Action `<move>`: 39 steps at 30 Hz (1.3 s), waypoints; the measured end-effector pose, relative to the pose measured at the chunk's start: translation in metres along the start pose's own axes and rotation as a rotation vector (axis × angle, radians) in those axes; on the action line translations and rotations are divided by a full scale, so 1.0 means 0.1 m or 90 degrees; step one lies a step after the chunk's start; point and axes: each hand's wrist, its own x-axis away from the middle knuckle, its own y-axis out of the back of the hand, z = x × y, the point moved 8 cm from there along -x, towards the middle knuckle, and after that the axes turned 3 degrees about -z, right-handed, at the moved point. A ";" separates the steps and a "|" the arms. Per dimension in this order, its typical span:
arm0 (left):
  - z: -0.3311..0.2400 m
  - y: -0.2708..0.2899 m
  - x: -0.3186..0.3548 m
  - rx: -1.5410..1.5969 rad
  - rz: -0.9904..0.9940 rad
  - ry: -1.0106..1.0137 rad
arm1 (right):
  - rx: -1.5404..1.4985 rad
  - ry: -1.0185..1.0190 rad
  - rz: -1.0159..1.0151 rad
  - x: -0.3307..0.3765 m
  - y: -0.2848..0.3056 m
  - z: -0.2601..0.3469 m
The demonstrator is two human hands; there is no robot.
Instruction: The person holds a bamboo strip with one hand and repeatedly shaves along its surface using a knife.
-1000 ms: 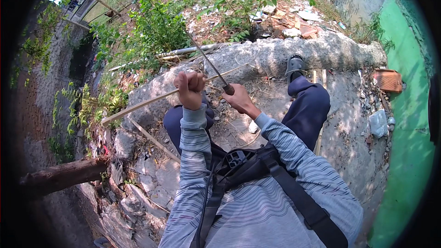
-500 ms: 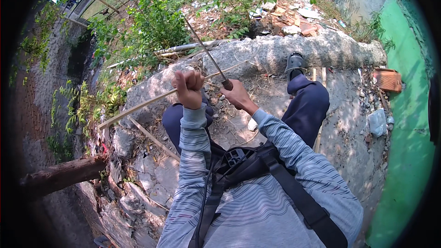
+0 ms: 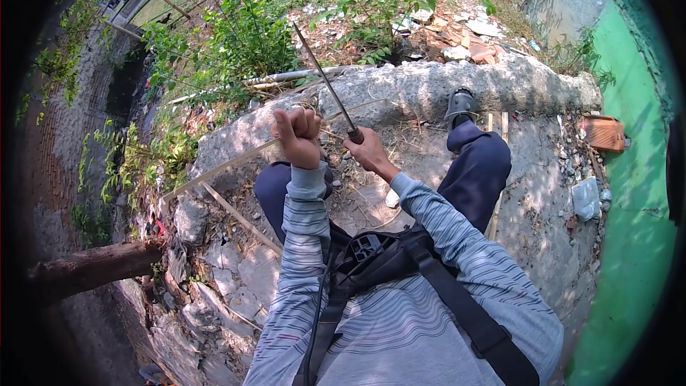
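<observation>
My left hand (image 3: 299, 137) is closed around a long, thin bamboo strip (image 3: 221, 169), with the thumb pointing up. The strip slants from low on the left to higher on the right, and its middle is hidden by the fist. Just to the right, my right hand (image 3: 371, 151) grips the dark handle of a long, narrow-bladed knife (image 3: 325, 82). The blade points away and to the left, crossing near the strip's right part; I cannot tell whether they touch. Both hands are in front of my bent knees.
More pale strips (image 3: 504, 129) lie by my right leg, and another stick (image 3: 243, 218) lies at the left. A rough concrete ledge (image 3: 421, 89) runs ahead. An orange-brown container (image 3: 604, 134) stands by a green wall (image 3: 629, 193). A log (image 3: 100, 269) juts in at the left.
The bamboo strip in my left hand has turned slightly and now looks thinner and duller. Both hands keep their grips and have barely moved; the whole view has shifted a little.
</observation>
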 end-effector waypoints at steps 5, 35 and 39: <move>-0.05 0.18 -0.04 0.005 -0.029 0.011 | 0.052 0.031 0.024 0.09 -0.03 0.23; -0.02 0.17 0.02 0.068 0.078 0.089 | 0.094 0.010 0.114 0.21 -0.03 0.57; -0.10 -0.09 0.06 0.028 0.170 0.054 | 0.068 0.036 0.110 0.18 0.00 0.69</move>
